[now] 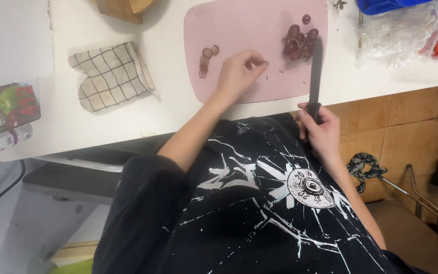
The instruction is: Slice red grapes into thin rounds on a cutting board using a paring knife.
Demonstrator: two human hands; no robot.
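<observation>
On the white worktop [168, 109] a checked oven mitt [110, 75] lies left of the pink cutting board [239, 25], where a short row of grape slices [206, 58] sits just left of the left hand [239, 73], its grip pinched shut on something too small to tell. Right of it lies a pile of dark grapes [299, 41], touched by the black knife [315, 71], whose handle the right hand [320, 129] holds closed at the worktop's near edge. The blade could likely nick the left fingertips if swung across, and grapes may roll off; open room remains mid-board.
</observation>
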